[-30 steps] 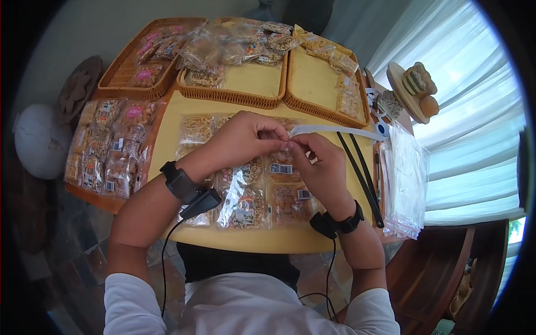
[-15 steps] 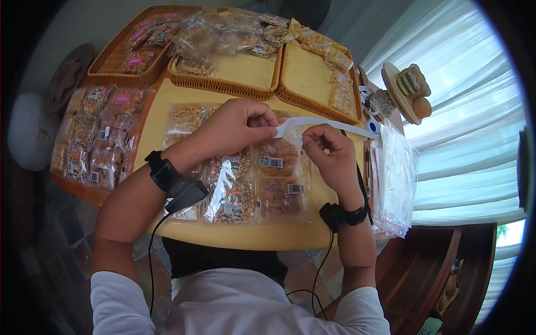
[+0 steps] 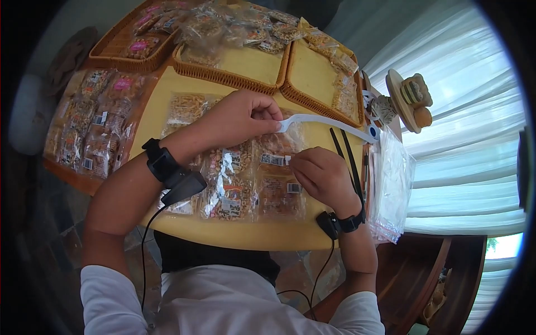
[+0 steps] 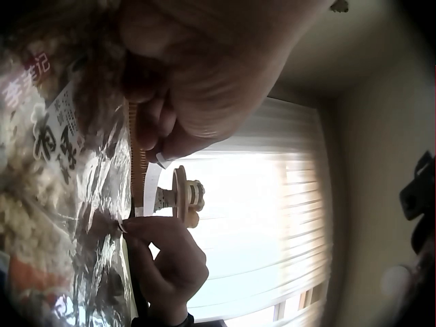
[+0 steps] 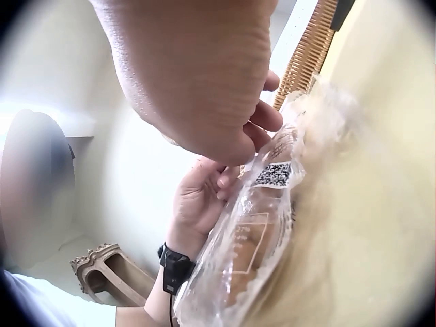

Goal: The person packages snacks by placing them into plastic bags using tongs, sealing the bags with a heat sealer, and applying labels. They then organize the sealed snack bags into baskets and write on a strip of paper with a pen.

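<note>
My left hand (image 3: 245, 114) pinches the end of a long white strip (image 3: 321, 119), which runs right to a small roll with a blue core (image 3: 373, 132). Lower and to the right, my right hand (image 3: 324, 176) holds a small white sticker (image 3: 288, 160) between thumb and fingertips, right by a black-and-white printed label (image 3: 272, 159) on a clear snack packet. Several such snack packets (image 3: 229, 184) lie in rows beneath both hands. From the left wrist, the sticker (image 4: 122, 227) shows at the right hand's fingertips, close over the shiny wrapping.
Wicker baskets (image 3: 223, 76) with more packets line the back. Another group of packets (image 3: 97, 120) lies at the left. Black tongs-like sticks (image 3: 349, 159) and a stack of clear bags (image 3: 393, 184) are on the right, near a round wooden stand (image 3: 403, 100).
The hands have come apart. My right hand has moved down toward the printed label with the small sticker, while my left hand keeps the strip's end. The head view has shifted slightly.
</note>
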A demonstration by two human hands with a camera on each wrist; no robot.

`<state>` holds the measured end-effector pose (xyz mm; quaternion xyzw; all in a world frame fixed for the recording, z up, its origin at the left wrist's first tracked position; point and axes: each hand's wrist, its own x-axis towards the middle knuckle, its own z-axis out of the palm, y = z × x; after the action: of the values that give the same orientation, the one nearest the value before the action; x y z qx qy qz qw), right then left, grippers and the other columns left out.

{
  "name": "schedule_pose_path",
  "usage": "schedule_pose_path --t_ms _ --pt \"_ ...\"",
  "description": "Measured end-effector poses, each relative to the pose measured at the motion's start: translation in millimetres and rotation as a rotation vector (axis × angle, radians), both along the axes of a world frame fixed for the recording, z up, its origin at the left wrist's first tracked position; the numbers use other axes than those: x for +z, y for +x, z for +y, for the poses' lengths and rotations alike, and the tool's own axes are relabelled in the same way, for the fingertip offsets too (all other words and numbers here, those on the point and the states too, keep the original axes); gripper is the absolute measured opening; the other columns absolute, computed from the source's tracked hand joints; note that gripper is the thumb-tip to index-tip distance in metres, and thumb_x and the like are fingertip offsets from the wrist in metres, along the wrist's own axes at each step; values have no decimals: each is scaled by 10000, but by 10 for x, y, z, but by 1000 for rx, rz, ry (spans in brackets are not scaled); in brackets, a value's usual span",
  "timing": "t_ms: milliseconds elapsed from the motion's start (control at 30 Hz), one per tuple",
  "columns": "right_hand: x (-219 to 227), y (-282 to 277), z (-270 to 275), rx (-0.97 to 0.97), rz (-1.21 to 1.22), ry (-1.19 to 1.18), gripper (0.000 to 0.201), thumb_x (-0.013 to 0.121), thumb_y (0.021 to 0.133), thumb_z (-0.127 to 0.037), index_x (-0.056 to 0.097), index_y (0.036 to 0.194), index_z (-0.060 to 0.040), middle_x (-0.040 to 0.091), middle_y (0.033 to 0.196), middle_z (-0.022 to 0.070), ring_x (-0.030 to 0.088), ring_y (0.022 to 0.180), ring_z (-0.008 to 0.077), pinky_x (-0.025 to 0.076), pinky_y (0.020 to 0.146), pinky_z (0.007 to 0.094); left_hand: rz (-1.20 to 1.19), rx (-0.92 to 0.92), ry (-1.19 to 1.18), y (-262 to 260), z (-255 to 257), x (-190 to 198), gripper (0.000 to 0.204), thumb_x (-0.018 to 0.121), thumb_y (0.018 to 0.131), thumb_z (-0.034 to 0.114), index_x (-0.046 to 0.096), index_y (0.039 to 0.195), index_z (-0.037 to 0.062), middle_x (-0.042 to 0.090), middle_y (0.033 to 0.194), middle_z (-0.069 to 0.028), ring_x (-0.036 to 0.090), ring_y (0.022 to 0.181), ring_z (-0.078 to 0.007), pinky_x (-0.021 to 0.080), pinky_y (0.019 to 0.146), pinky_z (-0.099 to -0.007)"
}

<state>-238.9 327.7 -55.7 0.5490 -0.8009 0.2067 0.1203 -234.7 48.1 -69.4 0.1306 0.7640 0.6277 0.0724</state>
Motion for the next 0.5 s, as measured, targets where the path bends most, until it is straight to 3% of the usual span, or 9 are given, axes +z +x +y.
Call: schedule_pose_path --t_ms 200,500 --pt "56 26 -2 5 -9 57 148 788 803 -53 738 941 -74 711 988 64 709 877 265 580 765 401 -15 -6 -3 4 6 15 167 777 1000 153 757 1103 22 704 866 27 611 732 -50 486 659 -249" --pt "109 55 47 -27 -141 72 318 746 769 -1 808 1073 -73 663 890 76 668 791 283 552 713 403 2 -12 -5 -7 9 -18 165 775 1000 153 757 1099 22 707 873 30 615 750 -47 487 669 -249"
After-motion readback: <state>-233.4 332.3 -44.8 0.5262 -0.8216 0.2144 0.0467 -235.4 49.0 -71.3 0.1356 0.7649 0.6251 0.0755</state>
